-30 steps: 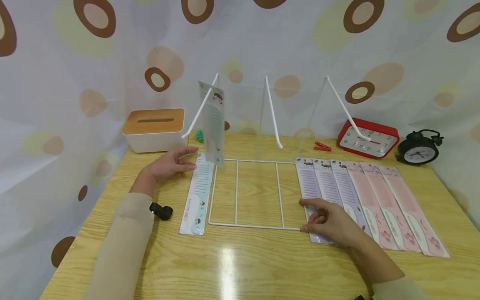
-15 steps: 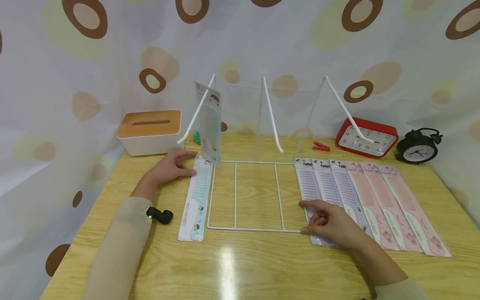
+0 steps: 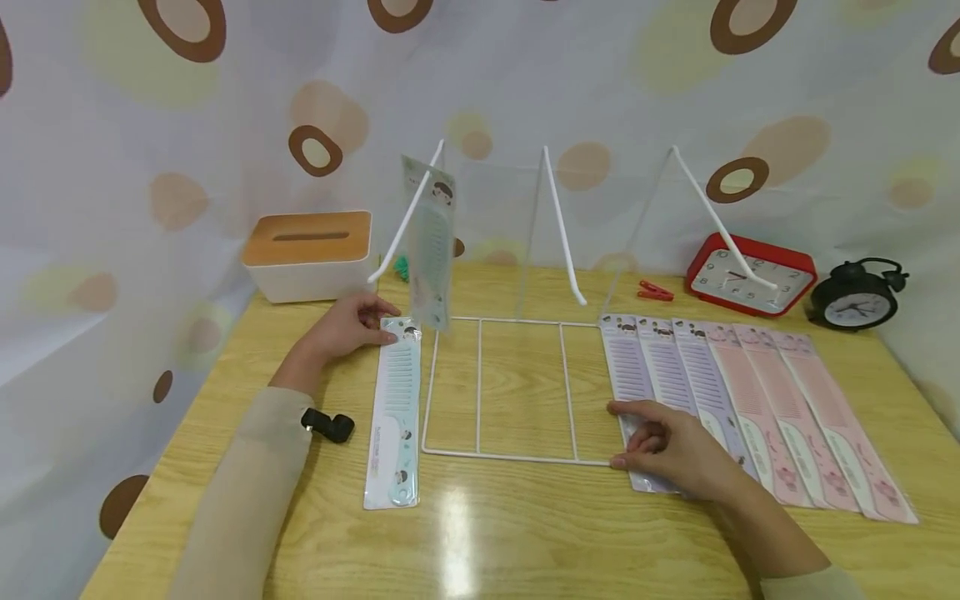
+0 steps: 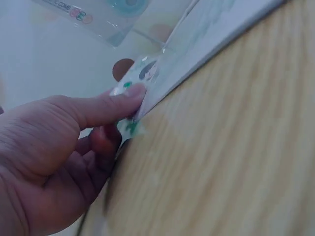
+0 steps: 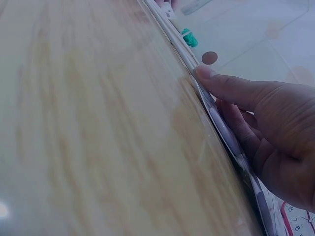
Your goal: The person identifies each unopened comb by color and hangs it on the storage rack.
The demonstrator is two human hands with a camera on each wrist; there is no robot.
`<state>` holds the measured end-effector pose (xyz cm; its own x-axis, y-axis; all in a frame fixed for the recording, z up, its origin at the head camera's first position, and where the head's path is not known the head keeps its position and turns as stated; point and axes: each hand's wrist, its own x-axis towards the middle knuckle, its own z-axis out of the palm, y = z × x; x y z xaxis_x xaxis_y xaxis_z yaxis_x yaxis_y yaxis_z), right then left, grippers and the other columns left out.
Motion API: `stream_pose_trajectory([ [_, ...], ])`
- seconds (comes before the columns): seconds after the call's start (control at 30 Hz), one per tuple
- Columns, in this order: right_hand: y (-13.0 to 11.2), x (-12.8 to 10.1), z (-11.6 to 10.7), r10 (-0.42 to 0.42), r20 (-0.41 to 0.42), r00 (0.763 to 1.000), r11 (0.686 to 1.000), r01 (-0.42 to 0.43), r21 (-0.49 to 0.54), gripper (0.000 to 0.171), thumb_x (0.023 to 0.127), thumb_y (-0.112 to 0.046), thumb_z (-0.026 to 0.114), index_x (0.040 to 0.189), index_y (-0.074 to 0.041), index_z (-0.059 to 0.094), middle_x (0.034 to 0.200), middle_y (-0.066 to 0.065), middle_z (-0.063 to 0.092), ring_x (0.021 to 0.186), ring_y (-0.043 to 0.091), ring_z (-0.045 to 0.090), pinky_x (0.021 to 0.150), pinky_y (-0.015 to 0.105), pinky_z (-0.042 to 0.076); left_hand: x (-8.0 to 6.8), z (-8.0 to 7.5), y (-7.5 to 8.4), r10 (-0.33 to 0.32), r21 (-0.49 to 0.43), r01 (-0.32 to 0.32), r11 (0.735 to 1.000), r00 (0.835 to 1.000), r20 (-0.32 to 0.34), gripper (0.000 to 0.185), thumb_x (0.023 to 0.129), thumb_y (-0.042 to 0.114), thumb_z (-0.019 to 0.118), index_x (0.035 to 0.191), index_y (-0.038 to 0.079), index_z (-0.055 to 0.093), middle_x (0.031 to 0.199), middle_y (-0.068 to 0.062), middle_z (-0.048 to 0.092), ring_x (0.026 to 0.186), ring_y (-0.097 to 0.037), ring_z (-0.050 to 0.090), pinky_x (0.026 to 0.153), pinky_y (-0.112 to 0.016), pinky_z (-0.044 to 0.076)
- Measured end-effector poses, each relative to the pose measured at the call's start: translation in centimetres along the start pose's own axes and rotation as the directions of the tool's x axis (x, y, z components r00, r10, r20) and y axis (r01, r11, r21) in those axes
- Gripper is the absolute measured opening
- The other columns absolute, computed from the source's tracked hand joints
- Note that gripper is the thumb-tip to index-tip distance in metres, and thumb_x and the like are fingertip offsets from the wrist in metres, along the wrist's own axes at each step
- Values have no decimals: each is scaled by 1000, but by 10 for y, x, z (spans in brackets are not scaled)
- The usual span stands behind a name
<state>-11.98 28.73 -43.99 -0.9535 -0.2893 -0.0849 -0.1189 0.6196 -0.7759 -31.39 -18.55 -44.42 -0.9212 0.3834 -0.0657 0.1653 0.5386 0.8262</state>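
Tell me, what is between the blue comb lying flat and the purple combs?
In the head view, the white wire rack's base lies between the flat blue packaged comb and the purple packaged combs, framing bare wooden table.

a light wooden desk (image 3: pixel 525 533) is covered with packaged combs (image 3: pixel 757 400), a white wire rack (image 3: pixel 498 387), two clocks (image 3: pixel 750 279) and a white tissue box (image 3: pixel 309 254).
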Motion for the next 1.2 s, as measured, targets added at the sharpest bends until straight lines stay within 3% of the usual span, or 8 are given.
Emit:
stream_pose_trajectory([
  [0.1,-1,0,0,8,-1,1000,1000,-8,-2,69,78,-26,87,138,-9,58,82,0,68,68,7,64,61,22,54,-5,-10,8,-5,44,5,999,1000,4,32,85,19,81,113,6,72,97,-9,60,87,-20,52,75,-30,47],
  [0.33,-1,3,0,10,8,1000,1000,-10,-3,68,78,-26,86,138,-10,58,83,1,68,69,7,64,61,23,54,-29,-39,30,34,-148,-27,989,998,46,33,93,12,72,120,-5,65,108,-16,64,83,-15,69,82,-42,61],
  [0.57,-1,5,1,-13,8,1000,1000,13,0,69,79,-26,86,139,-9,58,83,1,68,69,7,65,61,23,54,-47,-55,49,71,-175,-54,983,993,94,32,94,13,71,119,-6,64,103,-10,66,77,-14,69,77,-35,61],
  [0.77,-1,-1,-1,6,8,1000,1000,-6,1,69,79,-25,86,139,-8,57,83,2,68,68,7,64,61,23,54,-65,-60,78,213,-238,-187,953,973,88,25,94,9,70,114,-5,69,96,-2,72,72,-17,69,71,-35,61],
  [0.83,-1,-2,-1,5,8,1000,1000,-5,11,69,79,-24,85,139,-7,57,83,3,68,69,8,65,61,23,54,-74,-61,90,317,-271,-293,917,947,47,19,93,5,70,110,-3,72,92,0,73,68,-18,67,67,-32,60],
  [0.9,-1,-2,0,-1,7,1000,1000,1,16,68,79,-23,86,139,-7,57,83,3,68,69,8,65,61,23,54,-82,-62,100,439,-317,-418,851,899,-8,16,91,-2,69,106,-1,75,91,0,74,65,-17,65,63,-28,58],
  [1.07,-1,-1,1,-7,9,1000,1000,7,20,68,79,-23,86,139,-7,57,83,3,68,68,8,65,60,23,54,-99,-57,123,671,-407,-679,611,717,-190,21,84,-9,73,103,0,78,97,-2,76,64,-14,64,61,-24,56],
  [1.2,-1,-1,0,-4,9,1000,1000,4,17,68,79,-24,86,139,-8,57,83,2,68,68,8,64,60,23,54,-113,-49,145,710,-318,-788,527,614,-344,22,81,0,80,102,-1,78,93,-3,76,63,-14,65,60,-23,56],
])
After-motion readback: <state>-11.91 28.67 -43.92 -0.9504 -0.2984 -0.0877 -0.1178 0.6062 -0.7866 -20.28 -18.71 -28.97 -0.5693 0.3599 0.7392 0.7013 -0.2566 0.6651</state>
